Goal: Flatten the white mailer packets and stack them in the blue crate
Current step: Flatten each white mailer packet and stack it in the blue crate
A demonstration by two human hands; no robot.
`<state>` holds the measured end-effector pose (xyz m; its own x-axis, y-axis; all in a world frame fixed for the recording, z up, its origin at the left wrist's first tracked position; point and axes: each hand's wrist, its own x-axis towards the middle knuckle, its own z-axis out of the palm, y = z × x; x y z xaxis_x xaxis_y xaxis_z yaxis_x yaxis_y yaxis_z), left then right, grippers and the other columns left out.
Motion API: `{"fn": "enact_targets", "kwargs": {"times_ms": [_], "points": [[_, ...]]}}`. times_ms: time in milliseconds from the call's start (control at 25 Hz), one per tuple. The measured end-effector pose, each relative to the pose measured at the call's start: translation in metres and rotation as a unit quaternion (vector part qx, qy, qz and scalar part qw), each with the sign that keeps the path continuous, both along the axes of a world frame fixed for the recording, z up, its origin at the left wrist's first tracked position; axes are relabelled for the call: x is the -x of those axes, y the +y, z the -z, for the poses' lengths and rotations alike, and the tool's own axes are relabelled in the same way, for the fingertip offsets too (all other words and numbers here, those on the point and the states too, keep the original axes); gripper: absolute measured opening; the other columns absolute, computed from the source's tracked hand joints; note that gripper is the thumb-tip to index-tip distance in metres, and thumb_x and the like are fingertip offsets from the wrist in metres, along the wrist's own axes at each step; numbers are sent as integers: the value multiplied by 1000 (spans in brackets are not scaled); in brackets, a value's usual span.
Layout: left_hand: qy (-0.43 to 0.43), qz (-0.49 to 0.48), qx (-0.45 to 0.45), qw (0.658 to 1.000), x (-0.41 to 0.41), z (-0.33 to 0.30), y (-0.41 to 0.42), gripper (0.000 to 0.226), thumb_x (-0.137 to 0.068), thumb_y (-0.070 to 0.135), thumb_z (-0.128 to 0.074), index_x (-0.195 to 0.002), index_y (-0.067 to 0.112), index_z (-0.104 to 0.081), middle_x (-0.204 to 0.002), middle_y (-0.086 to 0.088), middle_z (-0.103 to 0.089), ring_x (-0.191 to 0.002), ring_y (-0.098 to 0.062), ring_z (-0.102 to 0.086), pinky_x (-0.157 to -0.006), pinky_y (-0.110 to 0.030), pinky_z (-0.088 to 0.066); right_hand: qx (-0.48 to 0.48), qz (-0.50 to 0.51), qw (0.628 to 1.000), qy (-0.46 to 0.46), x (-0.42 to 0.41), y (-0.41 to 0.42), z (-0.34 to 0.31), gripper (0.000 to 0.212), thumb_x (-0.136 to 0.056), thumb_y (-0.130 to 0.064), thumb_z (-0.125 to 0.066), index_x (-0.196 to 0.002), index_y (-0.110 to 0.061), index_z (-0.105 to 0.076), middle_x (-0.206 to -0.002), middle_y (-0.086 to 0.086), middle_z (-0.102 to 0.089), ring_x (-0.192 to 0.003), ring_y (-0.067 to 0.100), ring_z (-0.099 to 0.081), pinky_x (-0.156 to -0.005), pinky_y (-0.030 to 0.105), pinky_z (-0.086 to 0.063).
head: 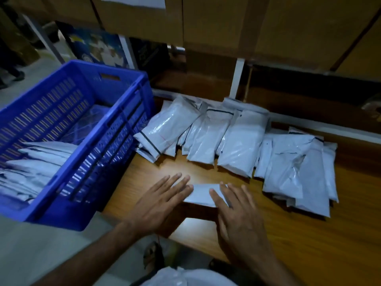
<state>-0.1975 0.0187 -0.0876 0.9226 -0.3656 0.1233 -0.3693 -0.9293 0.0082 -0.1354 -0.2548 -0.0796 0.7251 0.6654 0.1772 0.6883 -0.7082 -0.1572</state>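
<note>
A white mailer packet (201, 194) lies flat on the wooden table near its front edge. My left hand (162, 200) rests on its left part and my right hand (237, 213) on its right part, both with straight spread fingers pressing down. Most of the packet is hidden under my palms. The blue crate (115, 129) stands at the left, overhanging the table's edge, with several white packets (39, 162) stacked inside it. A loose row of several more white packets (208, 137) lies across the table beyond my hands, reaching to the right (296, 168).
The wooden table (309, 234) runs right and forward of my hands. Large cardboard boxes (226, 27) stand behind it on white shelf uprights (237, 77). The grey floor (41, 244) shows at the lower left. White plastic (181, 277) lies at the bottom edge.
</note>
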Motion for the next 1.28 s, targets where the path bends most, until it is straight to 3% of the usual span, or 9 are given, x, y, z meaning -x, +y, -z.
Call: {"fn": "enact_targets", "kwargs": {"times_ms": [80,160,240,360,520,640,880,1280], "points": [[73,40,-15,996,18,23,0,64,-99,28,-38,-162,22,-24,-168,-7,-21,-157,-26,-11,-126,-45,-17,22,32,997,66,35,-4,24,72,-81,-20,-79,-149,-25,-55,-151,9,-55,-136,29,-53,-116,46,-40],[113,44,4,993,31,33,3,65,-100,33,-36,-163,27,-20,-170,-5,-16,-158,-24,-9,-126,-47,-21,14,38,993,107,55,-3,34,73,-81,-18,-81,-149,-24,-55,-153,11,-52,-137,30,-52,-110,46,-48],[128,17,58,990,36,28,0,62,-105,37,-34,-163,27,-17,-171,-4,-9,-158,-23,-5,-126,-45,-12,-25,51,993,104,61,0,32,66,-89,-26,-70,-152,-24,-51,-159,11,-45,-146,29,-43,-116,47,-42],[120,-25,119,985,18,17,-25,62,-107,42,-28,-164,24,-12,-172,-4,2,-158,-20,5,-128,-40,1,-67,116,986,102,50,14,27,68,-94,-39,-54,-159,-23,-40,-170,11,-26,-158,25,-20,-127,50,-20],[149,-73,105,980,-8,34,-42,62,-107,48,-18,-164,25,-11,-171,-7,2,-158,-23,4,-127,-51,-12,-42,164,978,123,40,30,51,67,-103,-40,-40,-166,-28,-21,-175,7,-7,-161,22,-2,-128,52,-15],[149,-73,76,983,-4,47,-42,63,-107,49,-21,-164,25,-10,-171,-7,1,-158,-23,2,-127,-50,-11,-36,187,973,133,48,31,67,69,-103,-42,-38,-167,-32,-12,-175,3,0,-161,22,4,-129,52,-11],[129,-85,41,987,-6,48,-53,66,-104,41,-28,-164,16,-14,-171,-14,-1,-158,-29,2,-126,-52,-10,-27,198,974,109,46,35,72,68,-101,-38,-40,-166,-26,-23,-174,9,-7,-161,30,-1,-127,57,-17],[138,-97,25,985,-10,51,-55,65,-105,43,-22,-164,16,-14,-170,-15,0,-158,-28,3,-127,-50,-8,-16,192,977,92,42,40,76,64,-102,-36,-37,-163,-16,-32,-172,14,-18,-160,32,-7,-128,54,-17]]}}
